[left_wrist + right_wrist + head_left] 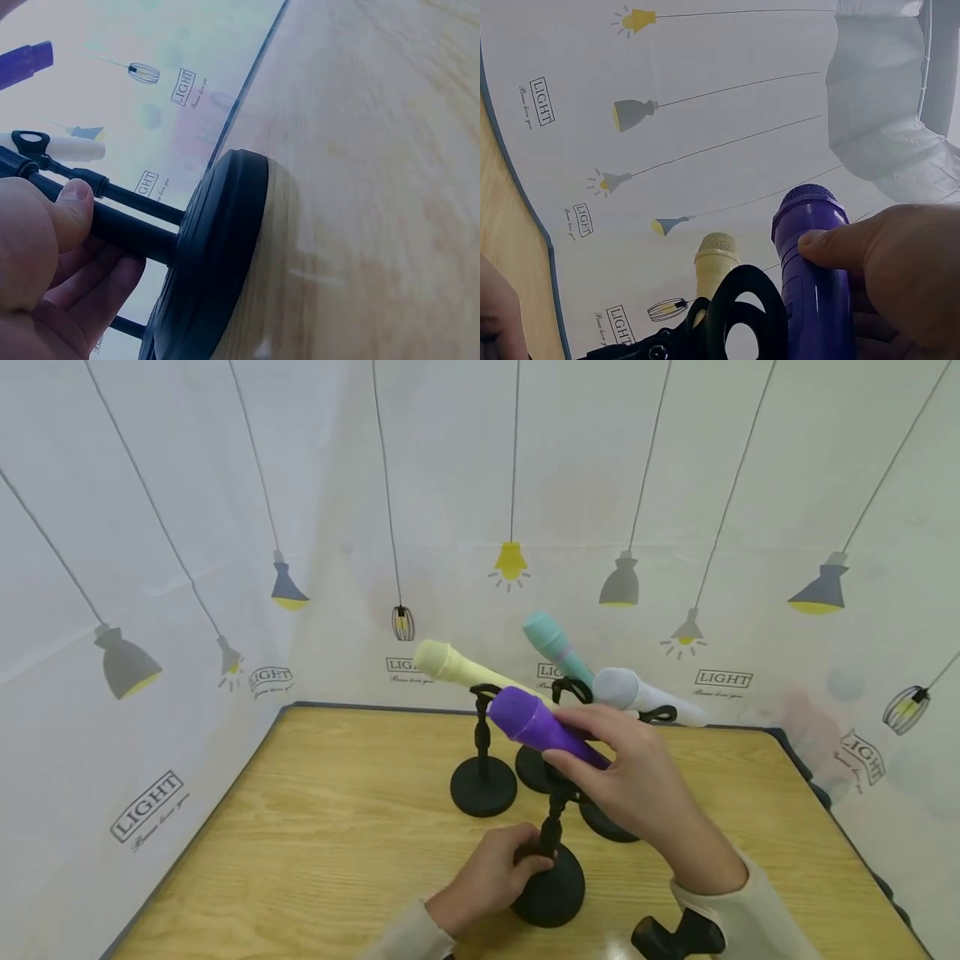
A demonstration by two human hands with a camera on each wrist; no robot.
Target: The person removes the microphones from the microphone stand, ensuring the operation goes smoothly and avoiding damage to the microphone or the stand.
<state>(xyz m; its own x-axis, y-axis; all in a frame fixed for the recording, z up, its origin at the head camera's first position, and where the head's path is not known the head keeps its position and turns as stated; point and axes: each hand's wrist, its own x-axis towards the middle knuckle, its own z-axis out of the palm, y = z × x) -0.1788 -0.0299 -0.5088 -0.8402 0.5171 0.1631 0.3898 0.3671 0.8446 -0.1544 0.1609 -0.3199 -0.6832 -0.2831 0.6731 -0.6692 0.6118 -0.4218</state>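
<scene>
My right hand grips a purple microphone around its handle, tilted with its head up to the left. Below it stands a black microphone stand, its post held by my left hand between thumb and fingers just above the round base. In the right wrist view the stand's looped black clip shows beside the purple microphone; whether they touch I cannot tell. The head view has that clip mostly hidden by my right hand. The purple microphone's tail end appears at upper left in the left wrist view.
Behind are other black stands bearing a yellow microphone, a teal microphone and a white microphone. They stand close together on the wooden table. A white backdrop with printed lamps encloses the table's back and sides.
</scene>
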